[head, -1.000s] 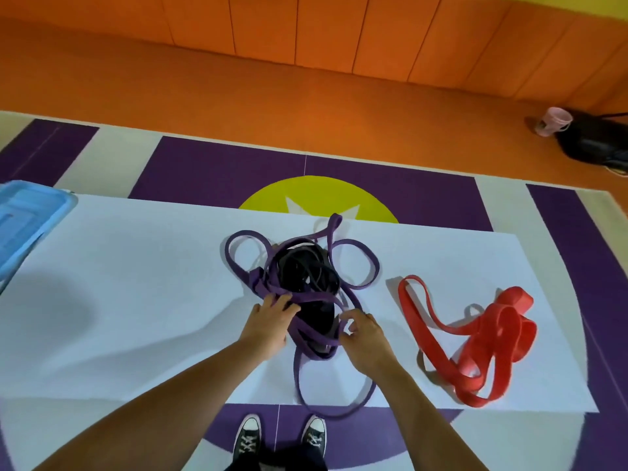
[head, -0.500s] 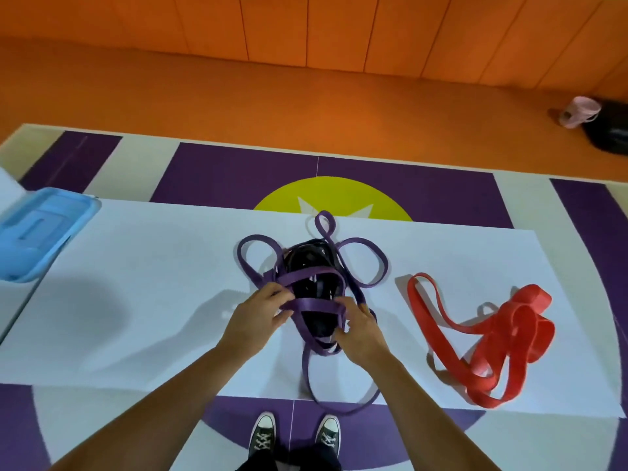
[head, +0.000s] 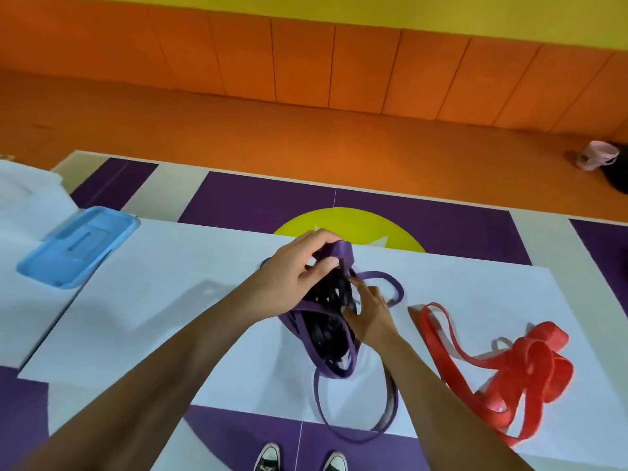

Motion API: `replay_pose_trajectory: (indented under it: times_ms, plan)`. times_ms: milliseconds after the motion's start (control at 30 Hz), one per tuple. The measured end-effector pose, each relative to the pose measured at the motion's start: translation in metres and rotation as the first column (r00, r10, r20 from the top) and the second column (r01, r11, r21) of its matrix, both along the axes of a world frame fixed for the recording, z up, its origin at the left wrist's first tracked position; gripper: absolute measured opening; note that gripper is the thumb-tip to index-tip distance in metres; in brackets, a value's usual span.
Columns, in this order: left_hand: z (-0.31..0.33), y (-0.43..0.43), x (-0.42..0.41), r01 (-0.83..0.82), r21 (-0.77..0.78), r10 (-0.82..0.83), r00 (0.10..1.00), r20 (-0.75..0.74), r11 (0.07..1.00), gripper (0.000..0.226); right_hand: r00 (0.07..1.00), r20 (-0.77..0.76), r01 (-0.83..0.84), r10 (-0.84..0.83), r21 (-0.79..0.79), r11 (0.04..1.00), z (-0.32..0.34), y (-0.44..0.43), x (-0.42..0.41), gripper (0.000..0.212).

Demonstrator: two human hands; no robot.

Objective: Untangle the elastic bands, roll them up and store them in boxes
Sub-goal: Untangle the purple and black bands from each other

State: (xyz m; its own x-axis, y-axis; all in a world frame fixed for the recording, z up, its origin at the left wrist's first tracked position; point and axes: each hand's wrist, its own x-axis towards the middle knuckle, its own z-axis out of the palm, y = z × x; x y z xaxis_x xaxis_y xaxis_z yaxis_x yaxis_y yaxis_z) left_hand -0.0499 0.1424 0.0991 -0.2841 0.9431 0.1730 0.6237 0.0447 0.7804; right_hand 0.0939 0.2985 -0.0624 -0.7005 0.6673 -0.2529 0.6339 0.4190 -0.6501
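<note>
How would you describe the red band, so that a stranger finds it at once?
On the white sheet over the table, look right of the two hands. The red band lies there alone in a loose heap, untouched. Unlike the purple band tangled with black ones, it is one plain colour.

pink cup [head: 597, 154], sneakers [head: 267, 457], orange wall [head: 306, 62]

1. Purple band [head: 334, 370]: flat rubber-like strap, matt, smooth.
2. Black band [head: 328, 329]: same flat elastic look, dull finish; detail blurred.
3. Red band [head: 530, 365]: wide rubbery strap, smooth, slight sheen on the folds.
4. Blue lid [head: 80, 246]: moulded plastic, smooth, semi-gloss.
5. White table top [head: 176, 300]: matt, finely textured sheet.
6. Floor mat [head: 258, 202]: matt purple, cream and yellow panels.
7. Wall panels [head: 306, 62]: orange padded sections, smooth and matt.
</note>
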Motion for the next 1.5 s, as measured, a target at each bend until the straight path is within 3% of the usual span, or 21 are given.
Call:
replay_pose_trajectory:
  times_ms: [67,133,267,400,467,567,633,767,900,967,1167,1233,1300,1367,1433,1500]
  plan:
    - [0.022,0.003,0.000,-0.008,0.065,0.004,0.998,0.061,0.998,0.020,1.000,-0.019,0.025,-0.024,0.030,0.999,0.008,0.003,-0.010,0.062]
    - [0.038,0.004,-0.001,-0.024,0.102,0.014,0.995,0.095,0.994,0.018,0.998,-0.023,0.054,-0.053,0.019,0.998,0.016,0.008,-0.016,0.067]
    - [0.053,0.002,-0.002,-0.045,0.159,0.022,0.989,0.148,0.986,0.020,0.990,-0.064,-0.126,0.125,-0.009,0.992,0.038,0.015,-0.030,0.085]
    - [0.061,0.000,-0.002,-0.143,0.206,0.054,0.922,0.384,0.968,0.026,0.982,-0.089,-0.178,0.166,-0.154,0.972,0.043,0.000,-0.048,0.091]
    - [0.064,-0.003,-0.004,-0.163,0.227,0.041,0.886,0.462,0.960,0.026,0.982,-0.134,-0.159,0.131,-0.225,0.961,0.037,-0.009,-0.052,0.073]
    - [0.065,-0.009,-0.008,-0.194,0.248,0.042,0.858,0.511,0.949,0.023,0.984,-0.172,-0.088,0.037,-0.297,0.951,0.020,-0.019,-0.048,0.028]
    - [0.058,-0.015,-0.015,-0.237,0.241,0.089,0.861,0.501,0.941,0.019,0.995,-0.098,-0.058,0.033,-0.262,0.963,0.009,-0.020,-0.042,0.013]
    - [0.026,-0.026,-0.034,-0.397,0.175,0.317,0.878,0.359,0.901,0.016,0.998,-0.031,0.057,-0.059,-0.080,0.995,0.017,-0.007,-0.025,0.017]
    - [-0.008,-0.036,-0.049,-0.552,0.032,0.517,0.798,0.309,0.833,0.015,0.964,-0.212,0.173,-0.161,0.038,0.984,0.057,0.024,-0.023,0.010]
    - [-0.021,-0.037,-0.050,-0.594,-0.042,0.567,0.742,0.359,0.804,0.018,0.932,-0.326,0.185,-0.159,0.050,0.981,0.089,0.033,-0.029,0.013]
    - [-0.041,-0.029,-0.041,-0.606,-0.137,0.582,0.639,0.504,0.784,0.009,0.830,-0.538,0.181,-0.147,0.010,0.983,0.187,0.031,-0.046,0.024]
    - [-0.041,-0.026,-0.039,-0.590,-0.154,0.579,0.649,0.493,0.793,0.008,0.808,-0.571,0.151,-0.143,-0.033,0.988,0.204,0.027,-0.050,0.025]
    - [-0.043,-0.025,-0.040,-0.500,-0.210,0.541,0.744,0.393,0.840,0.018,0.800,-0.583,0.119,-0.141,-0.077,0.990,0.214,0.020,-0.054,0.022]
    - [-0.051,-0.025,-0.040,-0.391,-0.313,0.485,0.812,0.325,0.865,0.042,0.824,-0.550,0.115,-0.137,-0.075,0.991,0.215,0.016,-0.058,0.028]
    - [-0.054,-0.025,-0.040,-0.449,-0.371,0.565,0.764,0.311,0.813,0.062,0.857,-0.498,0.126,-0.134,-0.051,0.991,0.214,0.012,-0.060,0.027]
    - [-0.053,-0.028,-0.042,-0.594,-0.312,0.670,0.677,0.305,0.742,0.075,0.883,-0.450,0.126,-0.133,-0.046,0.991,0.211,0.008,-0.057,0.020]
